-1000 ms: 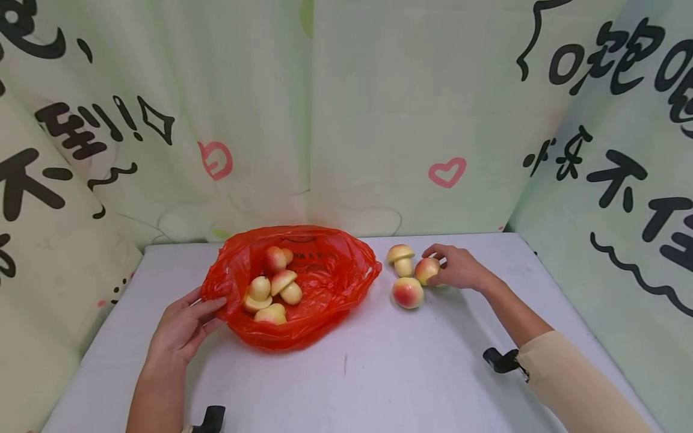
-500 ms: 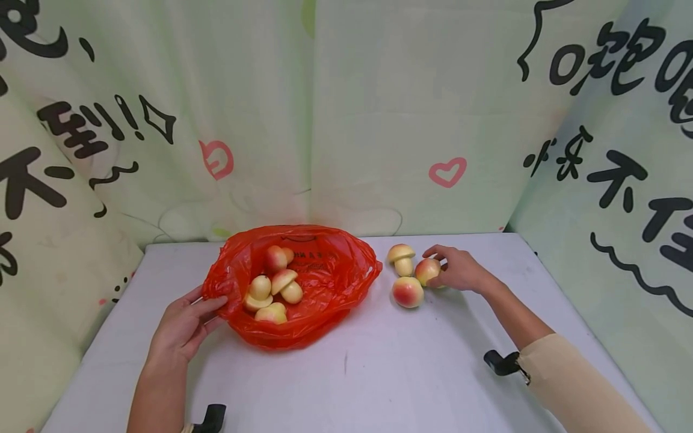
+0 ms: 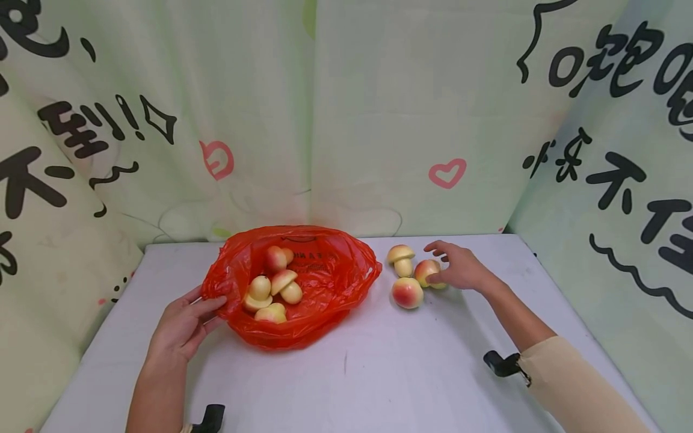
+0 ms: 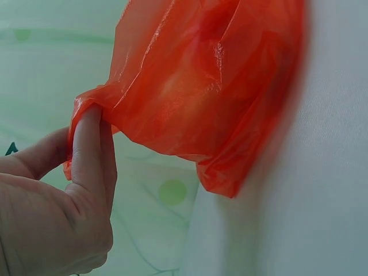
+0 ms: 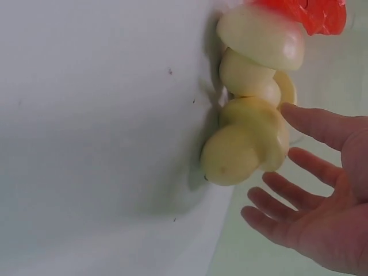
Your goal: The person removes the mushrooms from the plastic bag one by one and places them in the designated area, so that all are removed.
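In the head view, my left hand point(image 3: 181, 325) pinches the left rim of a red plastic bag point(image 3: 335, 294) between thumb and fingers. The left wrist view shows the bag's thin film point(image 4: 178, 98) pulled up at that grip. Several toy mushrooms lie inside the bag, one point(image 3: 287, 285) near its middle. Right of the bag, my right hand point(image 3: 462, 267) is spread over a red-and-yellow toy mushroom point(image 3: 425, 272). The right wrist view has this mushroom point(image 5: 233, 155) lying on its side, the fingers spread around its far side without gripping it; the thumb tip is close to the cap.
Next to that mushroom lie a yellow-capped mushroom point(image 3: 402, 258) and another with a red-and-cream cap point(image 3: 408, 293). A white table point(image 3: 346, 385) carries everything. Printed light-green curtains point(image 3: 379, 120) enclose the back and both sides.
My right hand's fingers have lifted and spread slightly away from the mushroom, showing more of it. The left hand and the bag stay where they were.
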The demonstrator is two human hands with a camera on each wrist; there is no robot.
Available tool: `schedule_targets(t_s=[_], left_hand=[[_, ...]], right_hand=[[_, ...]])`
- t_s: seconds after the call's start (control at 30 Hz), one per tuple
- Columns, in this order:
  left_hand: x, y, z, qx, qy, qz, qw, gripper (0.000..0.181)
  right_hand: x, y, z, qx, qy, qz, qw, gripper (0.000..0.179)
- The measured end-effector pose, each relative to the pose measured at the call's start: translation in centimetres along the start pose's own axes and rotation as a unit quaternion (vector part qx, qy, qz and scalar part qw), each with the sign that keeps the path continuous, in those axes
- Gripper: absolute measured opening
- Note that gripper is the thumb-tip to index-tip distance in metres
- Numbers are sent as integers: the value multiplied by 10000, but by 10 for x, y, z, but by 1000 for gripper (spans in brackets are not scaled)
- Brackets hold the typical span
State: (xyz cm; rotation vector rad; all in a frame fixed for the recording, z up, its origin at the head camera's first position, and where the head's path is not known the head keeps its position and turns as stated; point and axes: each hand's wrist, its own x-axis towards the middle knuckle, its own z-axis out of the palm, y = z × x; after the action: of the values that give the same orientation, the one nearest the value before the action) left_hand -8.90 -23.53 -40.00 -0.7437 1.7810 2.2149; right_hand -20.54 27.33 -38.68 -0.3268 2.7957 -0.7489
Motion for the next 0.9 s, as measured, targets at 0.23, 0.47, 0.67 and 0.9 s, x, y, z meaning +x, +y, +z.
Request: schedule_targets(t_s=[0.23, 0.47, 0.67, 0.9], left_hand=[[0, 0, -1, 14, -9, -3, 10000, 82], [0, 0, -1, 19, -15, 18, 10000, 82], [0, 0, -2, -13, -30, 4, 10000, 83], [0, -1, -1, -6, -36, 6, 10000, 83]], right_hand=[[-2, -17, -2, 93, 503, -224, 9984, 57], [1, -35, -2, 197, 720, -344, 9966, 59], [1, -47, 0, 292, 822, -366, 9955, 56], [5, -59, 5, 417, 848, -333, 9950, 55]])
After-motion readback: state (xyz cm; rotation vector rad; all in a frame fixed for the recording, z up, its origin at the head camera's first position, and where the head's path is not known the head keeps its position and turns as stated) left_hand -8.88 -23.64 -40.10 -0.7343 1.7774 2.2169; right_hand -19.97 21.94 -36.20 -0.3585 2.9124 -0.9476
